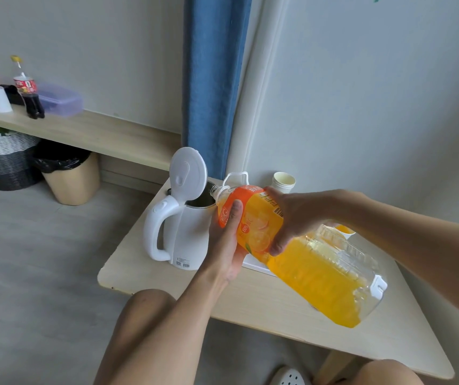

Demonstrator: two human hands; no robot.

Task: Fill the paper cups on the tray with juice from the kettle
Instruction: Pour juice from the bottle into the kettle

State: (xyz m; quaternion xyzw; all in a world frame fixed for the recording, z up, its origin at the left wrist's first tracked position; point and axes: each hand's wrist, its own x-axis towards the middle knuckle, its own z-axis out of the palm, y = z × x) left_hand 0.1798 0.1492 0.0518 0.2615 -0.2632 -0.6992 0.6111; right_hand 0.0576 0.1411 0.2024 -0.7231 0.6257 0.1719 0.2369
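Note:
A white kettle stands on the small wooden table with its lid flipped up. A big clear bottle of orange juice is tilted with its uncapped mouth at the kettle's opening. My left hand grips the bottle from below near the neck. My right hand grips it from above over the label. A stack of paper cups stands by the wall. Behind the bottle shows an edge of the white tray and part of a cup with orange in it.
A long wooden shelf on the left holds two cola bottles, a white cup and a purple box. A woven basket and a bin sit beneath it. A blue curtain hangs behind the kettle.

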